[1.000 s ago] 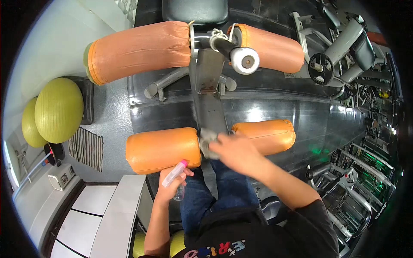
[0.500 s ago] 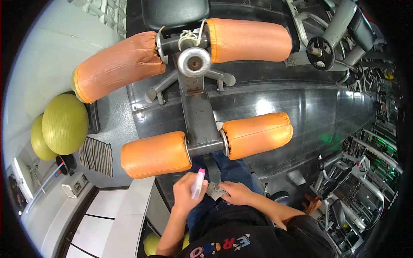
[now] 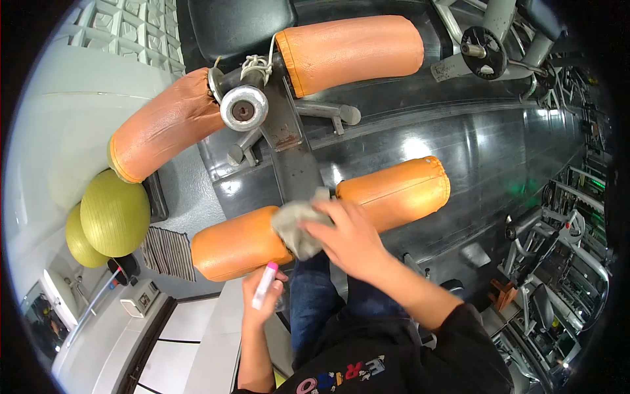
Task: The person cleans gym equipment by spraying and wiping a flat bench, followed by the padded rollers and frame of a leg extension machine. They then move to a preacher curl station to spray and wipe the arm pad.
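My left hand (image 3: 254, 295) is closed around a spray bottle (image 3: 265, 286) with a white head and a pink nozzle; most of its body is hidden by the hand. My right hand (image 3: 351, 240) grips a grey cloth (image 3: 298, 226), which lies over the inner end of the lower left orange roller pad (image 3: 236, 244) and the metal bar beside it. The lower right orange roller pad (image 3: 397, 194) is just beyond my right hand.
Two larger orange pads, left (image 3: 167, 128) and right (image 3: 354, 52), sit higher on the machine's metal post (image 3: 292, 157). Green exercise balls (image 3: 115, 213) and a striped mat (image 3: 167, 253) lie to the left. Weight machines (image 3: 548, 262) stand at right.
My right hand has moved forward from near my body, bringing the cloth up to the lower left pad and bar. My left hand has shifted left and down with the spray bottle.
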The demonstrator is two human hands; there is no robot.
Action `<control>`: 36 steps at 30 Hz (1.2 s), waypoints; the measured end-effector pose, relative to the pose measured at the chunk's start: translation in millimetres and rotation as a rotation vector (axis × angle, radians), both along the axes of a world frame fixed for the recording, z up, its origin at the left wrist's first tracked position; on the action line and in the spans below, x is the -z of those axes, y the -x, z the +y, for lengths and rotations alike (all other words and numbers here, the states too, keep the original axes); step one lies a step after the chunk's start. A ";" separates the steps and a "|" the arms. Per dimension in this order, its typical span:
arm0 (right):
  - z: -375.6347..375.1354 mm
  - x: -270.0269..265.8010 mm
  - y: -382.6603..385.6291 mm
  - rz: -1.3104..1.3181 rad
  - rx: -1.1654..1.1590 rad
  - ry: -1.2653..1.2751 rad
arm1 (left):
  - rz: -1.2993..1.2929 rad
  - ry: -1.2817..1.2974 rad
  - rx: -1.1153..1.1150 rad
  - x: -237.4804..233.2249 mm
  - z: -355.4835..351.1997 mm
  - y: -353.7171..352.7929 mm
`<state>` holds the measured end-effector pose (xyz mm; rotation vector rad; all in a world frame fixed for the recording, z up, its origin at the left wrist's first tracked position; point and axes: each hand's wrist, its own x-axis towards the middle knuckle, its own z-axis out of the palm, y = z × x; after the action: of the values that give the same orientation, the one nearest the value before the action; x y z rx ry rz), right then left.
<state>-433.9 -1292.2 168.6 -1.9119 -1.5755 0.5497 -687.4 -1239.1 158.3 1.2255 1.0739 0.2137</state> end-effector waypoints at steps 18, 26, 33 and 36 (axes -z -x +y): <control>-108.1 82.9 80.7 -0.132 0.068 0.139 | 0.010 0.230 0.245 2.3 54.3 0.4; -45.6 90.1 140.2 1.609 1.372 0.047 | 0.040 0.259 0.280 -2.4 59.9 -4.2; -34.8 129.3 103.9 1.598 0.979 0.372 | 0.057 0.240 0.298 -0.3 60.4 -5.5; -76.2 77.4 101.7 1.568 0.752 0.329 | 0.034 0.248 0.257 2.2 57.9 -4.6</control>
<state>-535.6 -1368.4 91.1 -1.3002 0.2234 1.4419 -682.9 -1181.2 156.1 1.1313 0.9299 -0.1353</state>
